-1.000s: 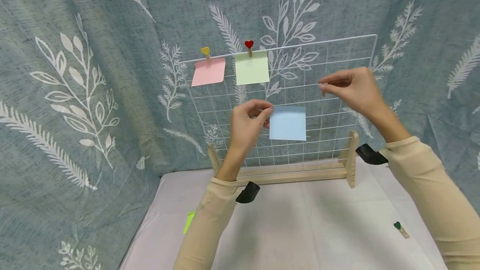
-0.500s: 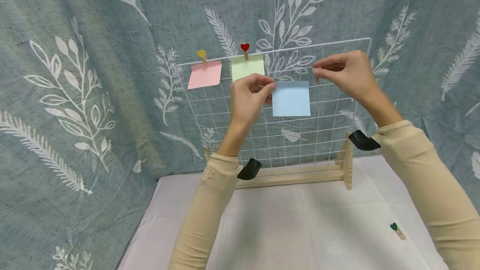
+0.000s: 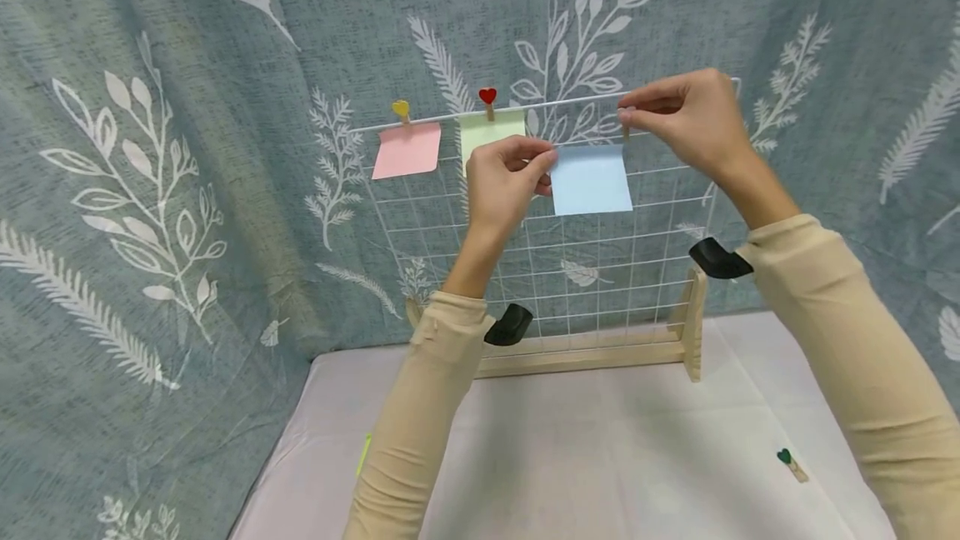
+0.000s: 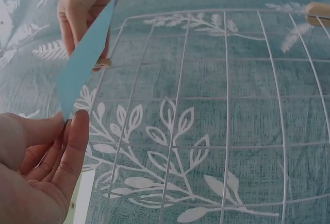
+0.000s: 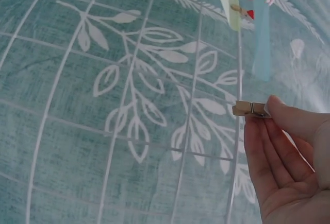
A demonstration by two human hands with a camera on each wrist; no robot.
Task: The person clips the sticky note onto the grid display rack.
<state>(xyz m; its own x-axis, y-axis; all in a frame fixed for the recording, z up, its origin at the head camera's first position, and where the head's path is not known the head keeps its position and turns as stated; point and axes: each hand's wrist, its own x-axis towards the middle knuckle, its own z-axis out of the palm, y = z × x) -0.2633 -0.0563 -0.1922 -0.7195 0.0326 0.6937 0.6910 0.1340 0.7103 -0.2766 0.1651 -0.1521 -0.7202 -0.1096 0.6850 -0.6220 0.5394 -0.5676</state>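
My left hand (image 3: 506,177) pinches a blue paper sheet (image 3: 592,180) by its upper left corner, in front of the white wire grid (image 3: 600,261). Between thumb and fingertips, my right hand (image 3: 693,119) holds a small wooden clothespin (image 5: 250,108) near the grid's top bar. The paper and the clothespin are apart in the right wrist view. Left of the blue sheet, a pink sheet (image 3: 407,152) hangs under a yellow-heart clothespin (image 3: 401,110). A pale green sheet (image 3: 487,130), partly behind my left hand, hangs under a red-heart clothespin (image 3: 489,102).
The grid stands in a wooden base (image 3: 585,358) on a white-covered table (image 3: 600,448). A green-heart clothespin (image 3: 792,465) lies at the right. A bright green edge (image 3: 364,452) shows beside my left sleeve. Behind hangs a leaf-patterned curtain (image 3: 247,215).
Both hands have risen toward the grid's top bar, the left with the blue sheet and the right with the clothespin. The left hand now covers part of the pale green sheet.
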